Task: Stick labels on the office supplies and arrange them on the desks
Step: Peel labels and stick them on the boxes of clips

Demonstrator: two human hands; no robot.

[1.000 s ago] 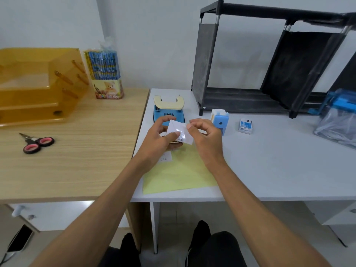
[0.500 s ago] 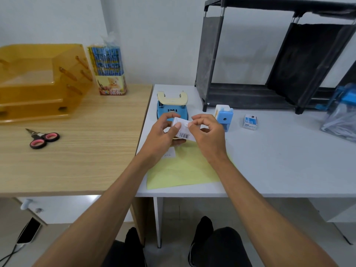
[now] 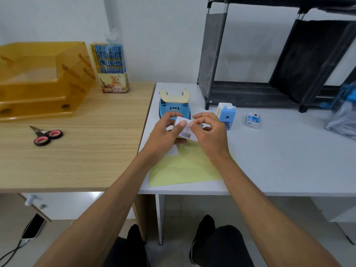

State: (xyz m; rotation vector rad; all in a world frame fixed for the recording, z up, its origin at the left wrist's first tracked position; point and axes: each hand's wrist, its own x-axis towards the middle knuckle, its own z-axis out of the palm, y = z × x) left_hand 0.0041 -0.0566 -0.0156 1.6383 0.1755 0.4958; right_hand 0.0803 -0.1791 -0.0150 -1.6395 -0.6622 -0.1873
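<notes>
Your left hand (image 3: 163, 137) and right hand (image 3: 210, 137) both pinch the box (image 3: 187, 134) just above the desk (image 3: 279, 160). Treat it as light, crushable cardboard: hold its edges gently.

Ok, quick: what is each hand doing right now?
Left hand: holding the small white box.
Right hand: pinching the same box at its top edge.

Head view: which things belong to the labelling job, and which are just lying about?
In the job: white box, held by left hand and right hand; yellow sheet; hole punch, sharpener, staples box, scissors, pencil pack.
Lying about: black rack, phone on the floor, plastic bag.
</notes>
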